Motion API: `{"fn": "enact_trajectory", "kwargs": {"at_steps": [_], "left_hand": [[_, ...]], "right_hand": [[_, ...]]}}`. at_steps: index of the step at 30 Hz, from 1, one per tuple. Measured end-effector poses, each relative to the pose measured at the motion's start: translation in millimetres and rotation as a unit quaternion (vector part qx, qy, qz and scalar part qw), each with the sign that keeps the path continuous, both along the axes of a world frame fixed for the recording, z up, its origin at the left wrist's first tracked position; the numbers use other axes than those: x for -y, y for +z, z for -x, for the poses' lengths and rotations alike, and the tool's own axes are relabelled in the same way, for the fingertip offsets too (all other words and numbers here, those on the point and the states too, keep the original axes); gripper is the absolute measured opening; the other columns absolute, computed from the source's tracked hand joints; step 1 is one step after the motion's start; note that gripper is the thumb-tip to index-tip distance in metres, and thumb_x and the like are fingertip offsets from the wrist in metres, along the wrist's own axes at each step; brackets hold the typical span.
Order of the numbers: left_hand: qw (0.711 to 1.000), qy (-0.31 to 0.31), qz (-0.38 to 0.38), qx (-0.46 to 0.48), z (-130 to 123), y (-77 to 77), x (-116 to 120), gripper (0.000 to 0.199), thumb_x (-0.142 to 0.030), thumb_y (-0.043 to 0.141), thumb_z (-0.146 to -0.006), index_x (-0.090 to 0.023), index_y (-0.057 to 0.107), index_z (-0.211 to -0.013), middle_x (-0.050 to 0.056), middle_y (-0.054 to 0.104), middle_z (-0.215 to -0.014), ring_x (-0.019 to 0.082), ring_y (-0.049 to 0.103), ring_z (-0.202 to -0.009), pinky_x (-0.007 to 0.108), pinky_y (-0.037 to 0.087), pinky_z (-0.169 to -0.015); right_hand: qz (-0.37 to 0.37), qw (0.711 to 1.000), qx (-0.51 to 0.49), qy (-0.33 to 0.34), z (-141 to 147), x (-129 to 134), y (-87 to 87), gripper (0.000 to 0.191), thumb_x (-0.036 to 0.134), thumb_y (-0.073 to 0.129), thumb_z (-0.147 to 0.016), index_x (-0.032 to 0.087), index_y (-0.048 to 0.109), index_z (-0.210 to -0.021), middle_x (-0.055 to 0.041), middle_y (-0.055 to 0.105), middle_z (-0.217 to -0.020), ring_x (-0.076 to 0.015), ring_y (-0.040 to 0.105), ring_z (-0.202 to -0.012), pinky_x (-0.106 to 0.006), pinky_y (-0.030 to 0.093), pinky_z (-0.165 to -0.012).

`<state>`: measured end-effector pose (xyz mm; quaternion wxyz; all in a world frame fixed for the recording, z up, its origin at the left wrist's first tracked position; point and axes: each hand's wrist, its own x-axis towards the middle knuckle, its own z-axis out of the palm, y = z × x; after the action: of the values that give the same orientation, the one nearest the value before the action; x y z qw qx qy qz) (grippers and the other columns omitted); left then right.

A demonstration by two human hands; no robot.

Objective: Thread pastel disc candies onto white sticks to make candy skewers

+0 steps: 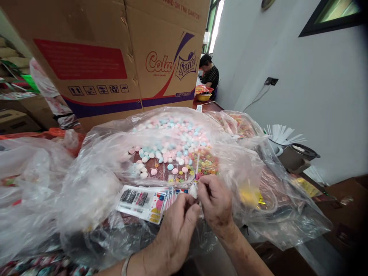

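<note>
My left hand (179,222) and my right hand (215,199) meet low in the middle, fingers pinched together. Between their fingertips is a small white and purple wrapped piece (194,188), with a thin white stick (197,165) pointing up from it; it looks like a lollipop, though my fingers cover part. Left of my hands lies a fanned stack of printed wrappers (140,199). Beyond them, pink, blue and white round candies (175,145) are heaped on clear plastic. Small yellow, green and red ring candies (207,163) lie just behind my right hand.
A large cardboard carton (138,57) stands at the back. Crumpled clear plastic bags (94,184) spread to both sides. At right, a grey mug (296,157) stands near a cup of white strips (280,134). One person (211,74) sits far back; another stands behind the carton's left side.
</note>
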<state>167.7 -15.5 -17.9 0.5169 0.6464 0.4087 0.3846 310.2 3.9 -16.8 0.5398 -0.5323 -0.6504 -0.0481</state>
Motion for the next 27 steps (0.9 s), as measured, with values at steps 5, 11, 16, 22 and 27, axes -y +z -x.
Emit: {"fn": "enact_trajectory", "kwargs": {"at_steps": [5,11,16,22,27], "left_hand": [[0.939,-0.013,0.236,0.251,-3.2,13.9,-33.3,0.051,-0.066,0.05,-0.089,-0.017,0.066,-0.095,0.009,0.07,-0.091,0.024,0.063,-0.084,0.036,0.048,-0.076],[0.948,-0.236,0.144,0.158,28.8,33.7,-52.2,0.06,-0.065,0.05,-0.09,-0.017,0.073,-0.063,0.009,0.068,-0.056,0.025,0.064,-0.07,0.036,0.048,-0.078],[0.964,-0.113,0.202,0.13,23.6,26.9,-49.3,0.045,-0.057,0.057,-0.091,-0.015,0.073,-0.083,0.003,0.071,-0.07,0.016,0.061,-0.065,0.026,0.046,-0.066],[0.912,-0.076,0.169,0.367,16.5,23.4,-34.9,0.03,-0.036,0.082,-0.075,-0.017,0.07,-0.095,0.004,0.071,-0.077,0.018,0.066,-0.073,0.026,0.052,-0.068],[0.889,0.12,0.154,0.415,20.8,21.4,-21.8,0.023,-0.036,0.078,-0.074,-0.02,0.067,-0.085,-0.001,0.064,-0.07,0.015,0.064,-0.064,0.025,0.053,-0.061]], "right_hand": [[0.067,0.99,-0.097,0.081,16.2,13.8,-2.6,0.019,0.018,0.049,-0.091,0.021,0.055,-0.073,0.0017,0.054,-0.063,-0.0131,0.05,-0.058,-0.024,0.04,-0.055],[0.19,0.938,-0.261,0.124,16.1,25.3,-3.3,0.017,0.024,0.051,-0.088,0.02,0.058,-0.073,0.0044,0.052,-0.059,-0.0105,0.047,-0.052,-0.02,0.039,-0.049],[0.133,0.953,-0.229,0.145,26.4,32.2,-1.7,0.015,0.021,0.055,-0.085,0.019,0.06,-0.072,0.002,0.054,-0.066,-0.0112,0.049,-0.06,-0.022,0.039,-0.057],[0.365,0.757,-0.484,0.244,52.2,34.2,-19.3,0.023,0.038,0.063,-0.081,0.018,0.055,-0.07,0.0067,0.033,-0.058,-0.0081,0.026,-0.05,-0.021,0.022,-0.044],[0.188,0.922,-0.246,0.233,66.0,38.0,-26.4,0.022,0.026,0.045,-0.096,0.019,0.064,-0.088,-0.0031,0.056,-0.074,-0.0163,0.051,-0.067,-0.028,0.046,-0.062]]}}
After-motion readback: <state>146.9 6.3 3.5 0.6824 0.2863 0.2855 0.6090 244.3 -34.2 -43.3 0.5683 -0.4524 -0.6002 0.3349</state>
